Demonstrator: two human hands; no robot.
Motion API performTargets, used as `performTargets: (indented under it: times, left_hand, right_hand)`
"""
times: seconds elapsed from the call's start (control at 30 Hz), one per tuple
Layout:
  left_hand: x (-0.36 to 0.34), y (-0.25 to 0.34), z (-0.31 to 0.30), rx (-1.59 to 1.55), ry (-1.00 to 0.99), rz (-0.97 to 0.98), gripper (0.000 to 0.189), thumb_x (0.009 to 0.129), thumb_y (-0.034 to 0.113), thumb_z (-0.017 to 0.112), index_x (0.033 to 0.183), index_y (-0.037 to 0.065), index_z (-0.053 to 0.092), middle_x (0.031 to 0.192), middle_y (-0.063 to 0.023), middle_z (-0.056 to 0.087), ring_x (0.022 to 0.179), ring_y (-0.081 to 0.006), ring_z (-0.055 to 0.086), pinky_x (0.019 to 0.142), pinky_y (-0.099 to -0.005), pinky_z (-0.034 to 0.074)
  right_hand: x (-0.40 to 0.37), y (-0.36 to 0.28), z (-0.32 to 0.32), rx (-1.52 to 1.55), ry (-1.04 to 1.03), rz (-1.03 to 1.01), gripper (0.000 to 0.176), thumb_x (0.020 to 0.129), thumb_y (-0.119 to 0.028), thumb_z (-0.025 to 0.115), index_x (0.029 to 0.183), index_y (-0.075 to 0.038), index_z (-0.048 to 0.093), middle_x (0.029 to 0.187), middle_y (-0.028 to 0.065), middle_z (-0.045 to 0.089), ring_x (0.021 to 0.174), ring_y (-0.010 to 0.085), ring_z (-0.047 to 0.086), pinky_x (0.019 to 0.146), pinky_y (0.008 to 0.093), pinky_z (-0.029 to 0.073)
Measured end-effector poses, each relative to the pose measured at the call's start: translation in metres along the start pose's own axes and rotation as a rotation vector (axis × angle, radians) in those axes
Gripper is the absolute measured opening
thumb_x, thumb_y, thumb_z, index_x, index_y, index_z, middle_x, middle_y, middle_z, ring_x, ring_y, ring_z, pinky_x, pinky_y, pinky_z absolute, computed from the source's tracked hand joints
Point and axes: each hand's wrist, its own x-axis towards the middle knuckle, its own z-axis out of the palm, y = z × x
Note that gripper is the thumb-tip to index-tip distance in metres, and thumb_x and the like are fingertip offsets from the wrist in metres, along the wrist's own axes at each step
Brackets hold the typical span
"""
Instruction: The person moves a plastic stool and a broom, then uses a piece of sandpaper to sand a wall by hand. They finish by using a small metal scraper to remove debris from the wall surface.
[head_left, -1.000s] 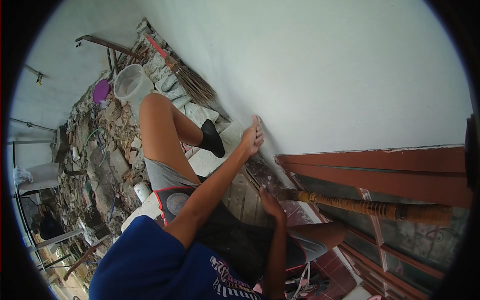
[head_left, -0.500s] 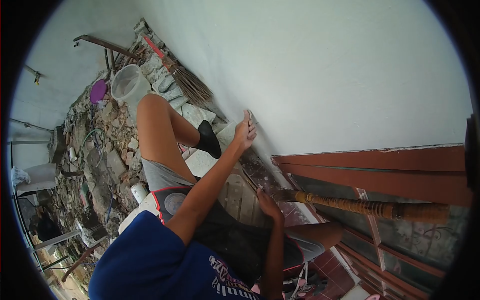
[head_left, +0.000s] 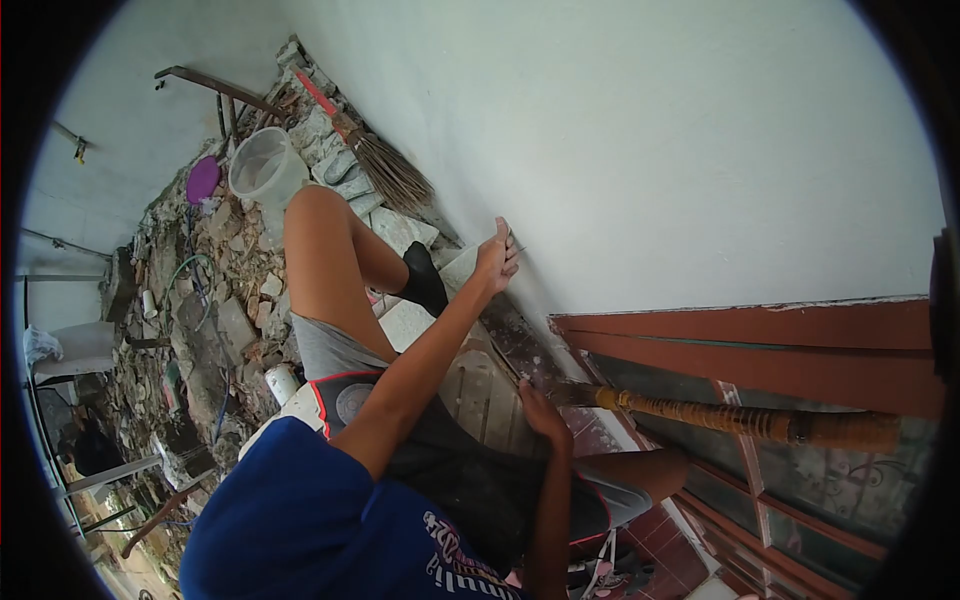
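My left hand [head_left: 496,262] is closed at the foot of the white wall [head_left: 680,170], thumb pointing up along it. A thin dark edge shows by its fingers; what they hold is too small to make out. Lower down, my right hand [head_left: 545,412] is closed at the edge of a grey-beige ridged board [head_left: 478,395] between my legs. Its fingertips are partly hidden there. Beyond the right hand lies a long wrapped brown pole [head_left: 720,412], its near end close to the fingers.
Broken rubble [head_left: 215,320] covers the ground at left. A stick broom [head_left: 385,165], a clear plastic bucket [head_left: 268,165] and a purple lid [head_left: 204,180] lie among it. A brown wooden frame [head_left: 740,345] with glass panes borders the wall at right.
The whole view has shifted slightly to the right. My left hand stays at the wall with a small change of angle; my right hand stays at the board's edge.
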Motion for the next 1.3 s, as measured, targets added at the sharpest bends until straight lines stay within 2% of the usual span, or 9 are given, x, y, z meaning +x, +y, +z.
performTargets:
  times: [0.13,0.33,0.57,0.77,1.0,1.07,1.13,1.2,1.3]
  left_hand:
    - [-0.016,-0.007,0.006,0.136,-0.035,-0.172,0.050,0.080,0.060,0.048,0.065,0.014,0.038,0.049,0.0043,0.029,0.034,-0.0069,0.022,0.033,-0.0218,0.017]
    - [-0.003,0.005,-0.005,0.011,-0.002,0.075,0.050,0.081,0.059,0.046,0.063,0.013,0.038,0.049,0.0044,0.029,0.035,-0.0061,0.023,0.033,-0.0207,0.017]
    - [-0.024,-0.007,0.011,0.228,-0.005,-0.004,0.050,0.083,0.058,0.046,0.064,0.012,0.038,0.051,0.0036,0.030,0.036,-0.0056,0.023,0.032,-0.0215,0.018]
    - [-0.007,-0.004,0.003,-0.120,0.043,0.020,0.049,0.082,0.058,0.046,0.065,0.013,0.038,0.050,0.0039,0.030,0.036,-0.0064,0.024,0.033,-0.0207,0.019]
    - [-0.035,-0.010,0.018,0.113,-0.077,-0.199,0.047,0.083,0.059,0.042,0.067,0.015,0.036,0.051,0.0050,0.026,0.035,-0.0072,0.022,0.034,-0.0208,0.017]
    - [-0.033,-0.009,0.016,0.185,-0.089,-0.218,0.047,0.083,0.060,0.042,0.067,0.015,0.036,0.051,0.0049,0.026,0.035,-0.0071,0.022,0.034,-0.0206,0.017]
    - [-0.020,-0.009,0.016,-0.189,-0.032,-0.119,0.047,0.083,0.060,0.042,0.067,0.016,0.037,0.052,0.0049,0.027,0.035,-0.0071,0.021,0.034,-0.0209,0.017]
    - [-0.013,-0.002,0.016,-0.098,-0.034,-0.083,0.047,0.083,0.060,0.042,0.067,0.016,0.037,0.052,0.0050,0.027,0.035,-0.0070,0.021,0.035,-0.0208,0.017]
    - [-0.018,-0.002,0.018,0.004,-0.034,-0.112,0.047,0.083,0.059,0.042,0.067,0.016,0.037,0.052,0.0051,0.028,0.036,-0.0070,0.021,0.035,-0.0207,0.017]
  right_hand:
    - [0.008,0.002,0.001,-0.031,-0.056,0.021,0.065,0.092,-0.049,0.023,0.111,0.007,0.051,0.111,0.0266,0.054,0.113,0.0344,0.047,0.095,0.0341,0.032]
    - [0.000,0.004,-0.001,0.015,-0.011,0.047,0.065,0.093,-0.049,0.023,0.111,0.007,0.051,0.111,0.0267,0.053,0.114,0.0347,0.046,0.095,0.0343,0.031]
    - [0.007,0.000,0.002,-0.036,-0.025,0.061,0.065,0.093,-0.048,0.023,0.109,0.008,0.051,0.109,0.0264,0.054,0.113,0.0343,0.046,0.095,0.0341,0.032]
    - [0.002,0.003,0.000,0.032,-0.003,0.055,0.058,0.093,-0.043,0.026,0.106,0.007,0.052,0.107,0.0266,0.054,0.110,0.0354,0.048,0.092,0.0354,0.034]
    - [0.006,0.005,0.003,-0.007,0.049,-0.050,0.048,0.094,-0.034,0.029,0.098,0.008,0.053,0.100,0.0271,0.055,0.103,0.0382,0.049,0.088,0.0387,0.036]
    - [0.007,0.000,0.000,-0.015,0.001,0.014,0.056,0.093,-0.042,0.027,0.106,0.007,0.051,0.106,0.0253,0.055,0.108,0.0342,0.048,0.092,0.0356,0.033]
    - [0.003,0.001,-0.001,-0.022,-0.042,0.095,0.064,0.092,-0.049,0.025,0.114,0.006,0.050,0.112,0.0235,0.054,0.113,0.0302,0.048,0.096,0.0325,0.031]
    - [0.003,0.008,0.004,0.052,0.063,-0.046,0.047,0.094,-0.033,0.031,0.096,0.008,0.053,0.098,0.0266,0.055,0.099,0.0380,0.051,0.086,0.0378,0.037]
    - [0.006,0.011,0.005,0.077,0.046,-0.062,0.048,0.094,-0.036,0.031,0.097,0.007,0.052,0.098,0.0261,0.055,0.098,0.0386,0.052,0.086,0.0368,0.037]
